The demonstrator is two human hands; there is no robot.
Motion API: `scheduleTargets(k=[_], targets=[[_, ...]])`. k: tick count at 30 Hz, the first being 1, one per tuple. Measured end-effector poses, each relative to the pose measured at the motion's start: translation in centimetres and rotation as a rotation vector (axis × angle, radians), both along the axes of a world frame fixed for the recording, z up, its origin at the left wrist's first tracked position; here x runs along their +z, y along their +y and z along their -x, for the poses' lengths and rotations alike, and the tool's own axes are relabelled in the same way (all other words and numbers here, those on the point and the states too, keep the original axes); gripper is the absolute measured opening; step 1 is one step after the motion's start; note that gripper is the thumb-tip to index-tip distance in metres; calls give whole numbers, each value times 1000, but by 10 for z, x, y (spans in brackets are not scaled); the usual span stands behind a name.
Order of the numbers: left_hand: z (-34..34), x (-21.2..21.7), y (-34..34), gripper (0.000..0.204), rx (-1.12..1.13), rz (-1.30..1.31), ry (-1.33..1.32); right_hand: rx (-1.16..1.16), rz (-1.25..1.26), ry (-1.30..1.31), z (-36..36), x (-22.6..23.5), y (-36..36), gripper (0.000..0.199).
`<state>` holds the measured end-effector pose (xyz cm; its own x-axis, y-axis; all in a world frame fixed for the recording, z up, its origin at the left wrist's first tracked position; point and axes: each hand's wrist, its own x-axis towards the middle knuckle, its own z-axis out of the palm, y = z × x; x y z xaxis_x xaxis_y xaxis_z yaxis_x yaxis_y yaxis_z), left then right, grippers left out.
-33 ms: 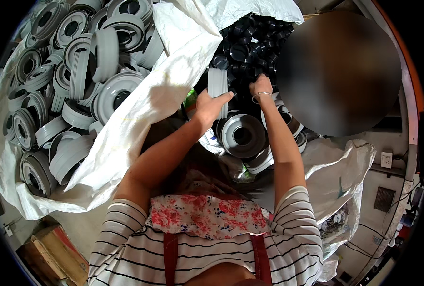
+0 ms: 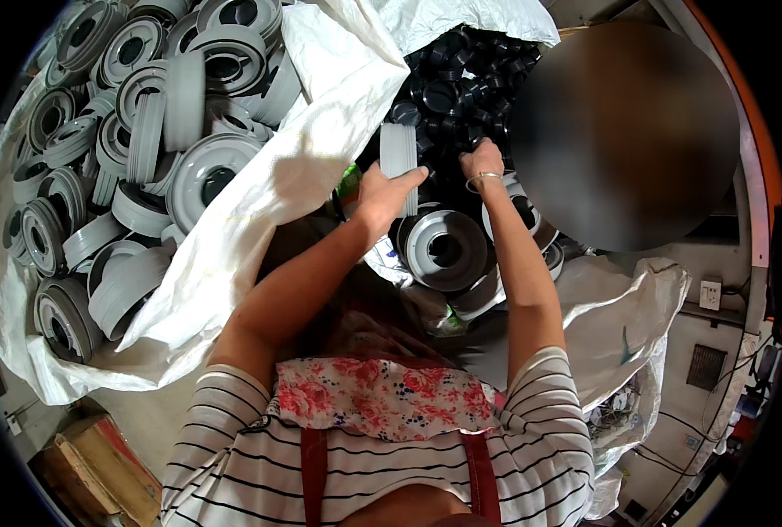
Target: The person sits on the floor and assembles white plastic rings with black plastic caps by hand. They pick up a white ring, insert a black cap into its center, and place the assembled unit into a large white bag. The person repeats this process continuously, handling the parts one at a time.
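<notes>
My left hand (image 2: 385, 192) grips a grey ribbed plastic ring part (image 2: 399, 156), held upright with its edge facing me and the thumb along its near side. At the near edge of a heap of small black plastic caps (image 2: 442, 97), my right hand (image 2: 483, 159) is closed, fingers curled down. Something dark shows at its fingertips, but I cannot make out what they hold. Just below and between the hands lies a grey flanged ring (image 2: 445, 250) with a dark round hole. More grey rings (image 2: 522, 215) lie partly hidden behind my right forearm.
A big white woven sack (image 2: 233, 224) full of grey ring parts (image 2: 206, 180) stands at the left. Another white sack (image 2: 623, 303) lies at the right. Cardboard (image 2: 101, 461) rests at the lower left. A wall socket (image 2: 711, 294) is at the right. A blurred round patch hides the upper right.
In the left sack, one tilted grey ring now stands straighter and a little further left. My hands hold nearly the same places.
</notes>
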<state>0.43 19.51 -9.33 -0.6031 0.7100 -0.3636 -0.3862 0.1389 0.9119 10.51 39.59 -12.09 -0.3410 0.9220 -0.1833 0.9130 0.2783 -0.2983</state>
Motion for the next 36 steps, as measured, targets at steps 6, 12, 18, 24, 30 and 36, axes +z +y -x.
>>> scheduleTargets(k=[6,12,18,24,30,36], targets=[[1,3,0,46,-43,-124,-180,187,-334,530,-34,54,-73,38],[-1,32,-18,35,-335,-380,-614,224,182,855,-53,59,-112,46],[-2,18,-18,36,-453,-379,-429,359,46,514,-60,86,-121,79],[-1,24,-17,32,-546,-383,-500,554,-94,405,-71,87,-122,72],[-7,22,-17,32,-580,-374,-418,587,-102,394,-78,86,-121,71],[-11,11,-18,37,-540,-358,-318,408,16,557,-74,82,-122,68]])
